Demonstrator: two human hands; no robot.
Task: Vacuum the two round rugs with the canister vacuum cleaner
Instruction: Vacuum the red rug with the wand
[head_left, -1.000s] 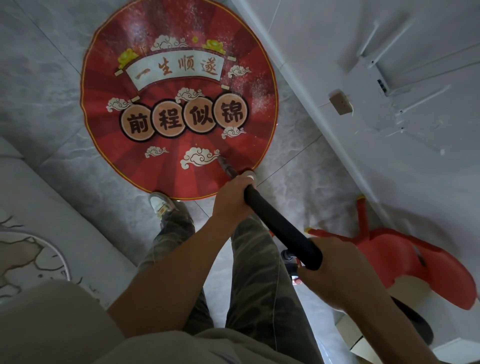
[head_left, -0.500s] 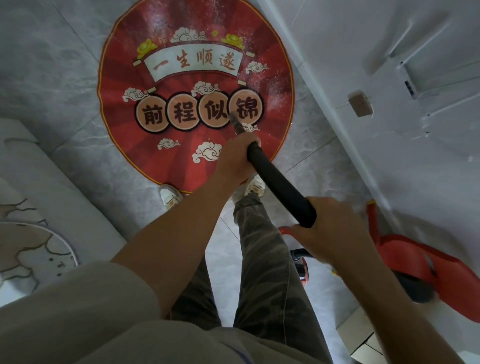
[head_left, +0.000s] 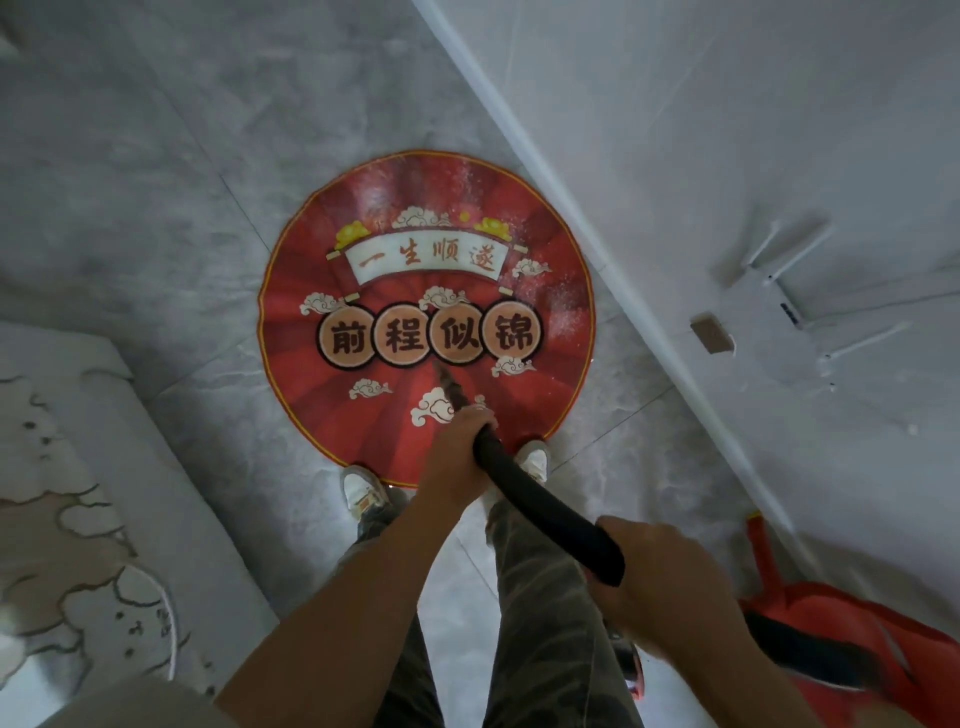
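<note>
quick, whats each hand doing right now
left hand: closed, gripping the black hose near its nozzle end
right hand: closed, gripping the same hose farther back

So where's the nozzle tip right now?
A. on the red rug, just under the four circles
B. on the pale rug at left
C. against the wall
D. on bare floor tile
A: the nozzle ends inside the red rug, just below the row of four circles, with the left hand gripping the hose right behind it.
</note>
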